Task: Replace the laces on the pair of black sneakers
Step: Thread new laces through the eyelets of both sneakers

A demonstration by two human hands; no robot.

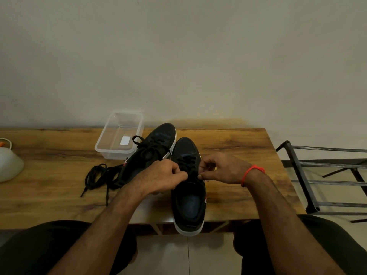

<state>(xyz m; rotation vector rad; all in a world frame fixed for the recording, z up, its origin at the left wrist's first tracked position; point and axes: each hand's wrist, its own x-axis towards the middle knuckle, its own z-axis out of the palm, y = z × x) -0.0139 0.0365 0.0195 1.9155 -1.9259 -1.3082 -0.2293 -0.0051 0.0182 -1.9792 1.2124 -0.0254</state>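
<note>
Your fingers (pixel 183 174) on both hands pinch the thin black lace (pixel 190 165) over the nearer sneaker (pixel 188 197), at table centre. Its heel overhangs the wooden table (pixel 238 155) edge at 6 o'clock; a hard tug could tip it off. Loose cord (pixel 95 175) coils limply at 9 o'clock beside the laced sneaker (pixel 153 151).
</note>
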